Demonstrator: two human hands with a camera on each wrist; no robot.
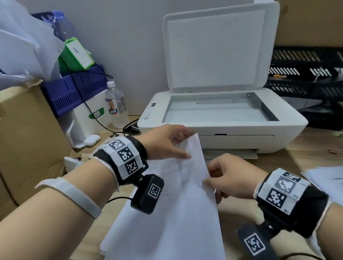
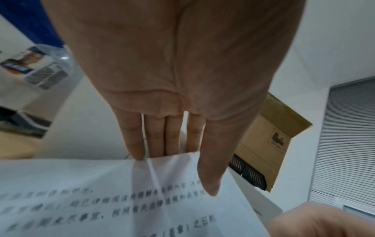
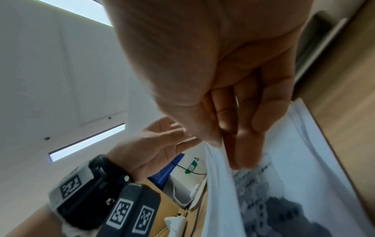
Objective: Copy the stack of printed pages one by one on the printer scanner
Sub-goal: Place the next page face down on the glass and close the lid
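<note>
Both hands pinched top sheet (image 1: 184, 171) — left hand (image 1: 163, 141), right hand (image 1: 229, 176) — peeling it off stack (image 1: 136, 232); next, lay on scanner glass (image 1: 214, 111).

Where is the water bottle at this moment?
In the head view, the water bottle stands at the left of the printer, against the wall, beside a white box.

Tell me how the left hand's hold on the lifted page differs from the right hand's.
The left hand holds the lifted page at its top corner, nearer the printer; the right hand holds the side edge, lower down. The left hand's fingers lie straight behind the sheet, thumb on the printed face; the right hand's fingers curl and pinch the edge. Both hold the same page above the stack.
</note>
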